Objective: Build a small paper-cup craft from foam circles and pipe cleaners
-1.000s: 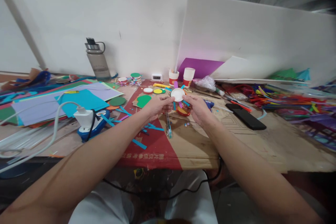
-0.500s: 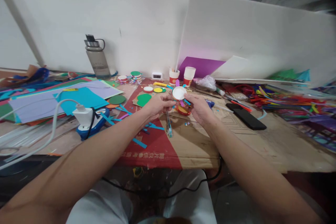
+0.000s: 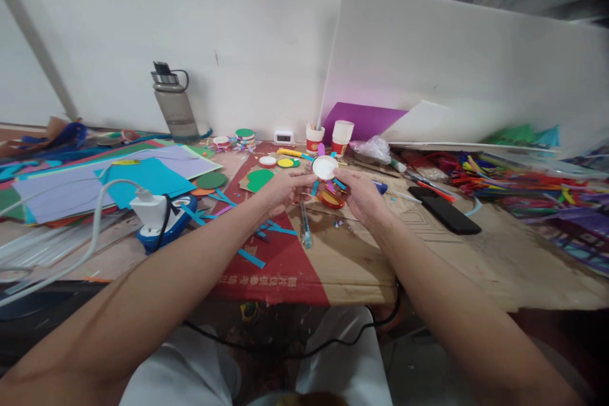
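Between my two hands, above the cardboard, is a round white paper disc (image 3: 325, 167) with a raised rim. Purple and blue paper tabs stick out around its edge. My left hand (image 3: 289, 191) has its fingertips closed at the disc's left edge, beside a blue tab. At the lower right edge, my right hand (image 3: 360, 195) pinches the disc near another blue tab. Just below it sits a red and orange round piece (image 3: 332, 198), partly covered. A clear pen with a blue end (image 3: 305, 228) lies below my left fingers.
Blue paper strips (image 3: 252, 258) and green circles (image 3: 261, 181) lie left of my hands. Behind stand paper cups (image 3: 342, 137), a small clock (image 3: 284, 137) and a water bottle (image 3: 174, 104). A phone (image 3: 443, 209) lies right; a plugged power strip (image 3: 166, 228) sits left.
My left fingers have shifted slightly at the disc's edge, and a blue tab beside them shows more now. The disc stays between both hands.
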A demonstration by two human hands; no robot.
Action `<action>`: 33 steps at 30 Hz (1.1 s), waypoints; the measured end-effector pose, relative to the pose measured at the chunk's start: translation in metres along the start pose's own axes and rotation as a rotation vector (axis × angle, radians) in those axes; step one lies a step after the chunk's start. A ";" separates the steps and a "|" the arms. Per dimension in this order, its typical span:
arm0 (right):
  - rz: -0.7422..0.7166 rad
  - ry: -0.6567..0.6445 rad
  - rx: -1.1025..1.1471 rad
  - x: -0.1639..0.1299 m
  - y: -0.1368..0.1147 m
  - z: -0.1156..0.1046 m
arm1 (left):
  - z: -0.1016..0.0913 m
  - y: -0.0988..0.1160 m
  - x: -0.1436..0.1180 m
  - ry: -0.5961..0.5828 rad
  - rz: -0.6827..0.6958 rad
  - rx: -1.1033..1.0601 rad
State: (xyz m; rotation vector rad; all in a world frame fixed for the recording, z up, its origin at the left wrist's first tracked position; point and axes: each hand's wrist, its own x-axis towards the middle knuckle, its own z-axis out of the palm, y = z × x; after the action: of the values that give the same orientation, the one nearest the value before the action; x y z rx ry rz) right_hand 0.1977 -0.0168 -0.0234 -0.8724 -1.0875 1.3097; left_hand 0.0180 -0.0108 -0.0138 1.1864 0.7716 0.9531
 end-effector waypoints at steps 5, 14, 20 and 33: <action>0.006 0.009 0.018 0.000 0.000 0.000 | -0.002 -0.002 0.002 -0.007 0.007 0.029; -0.001 0.002 0.024 -0.001 -0.001 0.000 | -0.003 -0.005 0.003 0.003 0.039 0.091; -0.016 0.023 -0.001 0.000 0.000 0.001 | -0.005 -0.005 0.004 -0.020 0.053 0.104; 0.008 -0.001 0.041 0.001 0.003 0.001 | -0.003 -0.008 0.005 -0.003 0.090 0.122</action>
State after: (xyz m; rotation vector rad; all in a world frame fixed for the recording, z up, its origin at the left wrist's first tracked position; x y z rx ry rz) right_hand 0.1958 -0.0161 -0.0256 -0.8462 -1.0550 1.3346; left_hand 0.0188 -0.0054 -0.0225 1.3379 0.7884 0.9888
